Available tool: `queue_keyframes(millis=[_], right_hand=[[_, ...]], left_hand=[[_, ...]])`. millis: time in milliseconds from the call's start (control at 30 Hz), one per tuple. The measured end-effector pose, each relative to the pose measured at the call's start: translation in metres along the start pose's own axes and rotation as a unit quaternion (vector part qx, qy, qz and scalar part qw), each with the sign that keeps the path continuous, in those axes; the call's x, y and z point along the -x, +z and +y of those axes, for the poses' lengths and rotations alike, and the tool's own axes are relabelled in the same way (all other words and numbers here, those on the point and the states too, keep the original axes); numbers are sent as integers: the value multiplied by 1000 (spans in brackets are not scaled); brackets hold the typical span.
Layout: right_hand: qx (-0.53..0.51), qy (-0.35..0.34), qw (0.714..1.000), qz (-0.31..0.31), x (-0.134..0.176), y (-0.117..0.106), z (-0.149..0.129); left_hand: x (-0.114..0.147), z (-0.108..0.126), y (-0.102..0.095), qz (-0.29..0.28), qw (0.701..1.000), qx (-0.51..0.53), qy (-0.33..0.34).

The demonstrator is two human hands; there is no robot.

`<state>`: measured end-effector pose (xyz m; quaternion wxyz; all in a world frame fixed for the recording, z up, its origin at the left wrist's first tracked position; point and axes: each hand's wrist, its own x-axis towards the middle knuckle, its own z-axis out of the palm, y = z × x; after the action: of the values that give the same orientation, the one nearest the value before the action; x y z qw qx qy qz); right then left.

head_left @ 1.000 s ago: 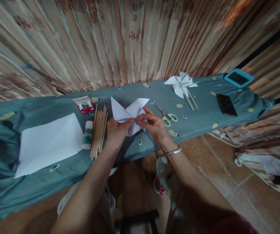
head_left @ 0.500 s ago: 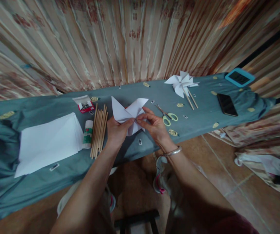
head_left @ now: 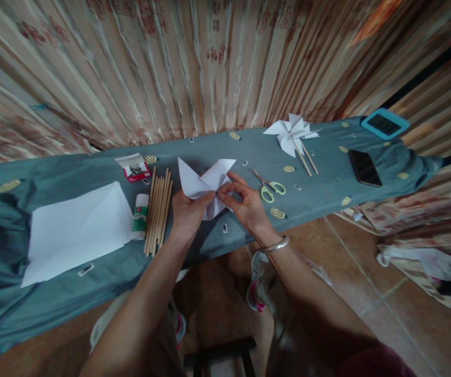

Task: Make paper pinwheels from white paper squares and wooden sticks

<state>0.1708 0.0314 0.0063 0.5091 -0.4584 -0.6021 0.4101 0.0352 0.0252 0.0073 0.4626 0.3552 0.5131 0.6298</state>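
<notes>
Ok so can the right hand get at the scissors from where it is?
Probably yes: the scissors lie close by on the right hand's outer side, with nothing seen between. But its fingers are at the pinwheel's middle, so they'd likely need to let go first.

Curtain (head_left: 194,68), pleated, beige with reddish-brown print: hanging beyond the fingers (head_left: 231,187), filling the background. Table (head_left: 210,149), long: extending beneath the fingers and to both sides, wearing a teal cloth (head_left: 327,183) with yellow pineapple motifs, rumpling at far left. Floor (head_left: 351,283), brown tile, pale joints: showing nearer than the fingers and to their right. Furniture frame (head_left: 225,352), dark, kind unclear: standing nearer than the fingers. Bar (head_left: 417,77), dark: slanting far right of the fingers. Light: falling dimly throughout.
</notes>
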Motion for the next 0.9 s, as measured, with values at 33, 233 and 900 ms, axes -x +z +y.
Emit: queue_keyframes(millis=[33,233,900], right_hand=[[-4,-2,1000,0,0,0,0],[-24,12,1000,1,-1,1,4],[-78,35,996,-15,-1,3,3]], left_hand=[[0,0,0,1,1000,1,-5],[1,-2,0,2,1000,8,-17],[3,3,1,8,999,11,-29]])
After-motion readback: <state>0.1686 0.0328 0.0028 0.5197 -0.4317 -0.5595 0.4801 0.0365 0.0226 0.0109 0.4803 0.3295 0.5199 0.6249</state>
